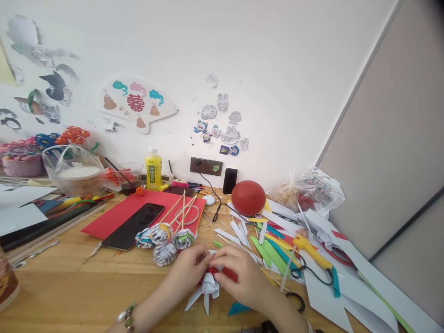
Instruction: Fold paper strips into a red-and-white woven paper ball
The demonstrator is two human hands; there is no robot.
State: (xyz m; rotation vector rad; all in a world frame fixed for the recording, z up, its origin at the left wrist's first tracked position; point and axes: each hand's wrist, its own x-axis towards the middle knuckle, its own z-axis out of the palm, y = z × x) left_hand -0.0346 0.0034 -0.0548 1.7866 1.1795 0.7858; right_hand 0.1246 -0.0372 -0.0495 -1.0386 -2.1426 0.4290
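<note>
A white and red folded paper flower (210,284) is between my hands, low over the wooden table, with pointed white petals sticking out toward me. My left hand (192,262) pinches it from the left, fingers bent in at its top. From the right, my right hand (237,273) closes thumb and fingers on the same flower, and the fingertips of both hands nearly meet. The far side of the flower is hidden behind my fingers. Just beyond my left hand lie several finished paper flowers (165,254) on wooden sticks (183,208).
A black phone (133,226) lies on red paper (99,225). Paper strips (267,252), a yellow glue gun (314,252) and black scissor-like handles (298,301) lie to the right. Farther back are a red balloon (248,198), an upright phone (230,181) and a yellow bottle (153,170).
</note>
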